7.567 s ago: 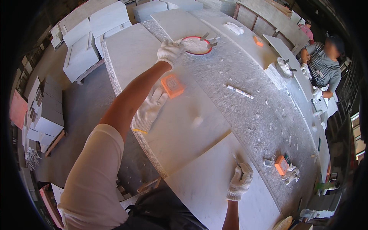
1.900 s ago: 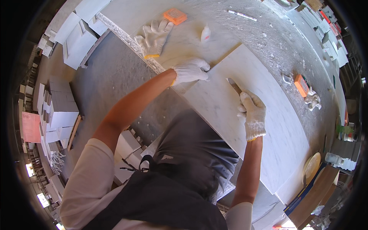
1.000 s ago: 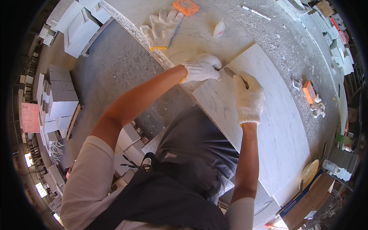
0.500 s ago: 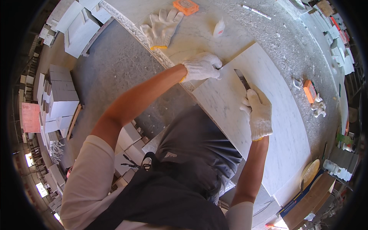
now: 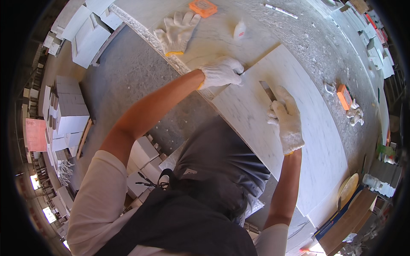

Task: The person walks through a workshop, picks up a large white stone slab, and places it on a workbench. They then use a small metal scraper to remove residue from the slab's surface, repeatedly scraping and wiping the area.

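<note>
My right hand [image 5: 285,119], in a white knit glove, grips a flat metal scraper [image 5: 267,90]. Its blade points up and left over a grey-veined white marble slab [image 5: 311,141]; I cannot tell whether it touches the surface. The glove hides the scraper's handle end. At the slab's upper-left edge is my left hand [image 5: 222,72], gloved too, with fingers curled and the thumb close to the edge. Whatever those fingers hold, if anything, is hidden. The slab lies on a larger pale stone worktop [image 5: 213,42].
Beyond my left hand lie a loose glove [image 5: 177,34], an orange block [image 5: 203,7] and a small white bottle [image 5: 239,30]. A marker [image 5: 279,10] is farther off. Right of the slab are another orange block [image 5: 344,97] and a crumpled white scrap [image 5: 355,114]. Boxes [image 5: 70,102] stand at left.
The scraper has shifted slightly down and left, with less of its blade showing past my right hand, whose fingers have moved up along it. My left hand stays by the slab's edge.
</note>
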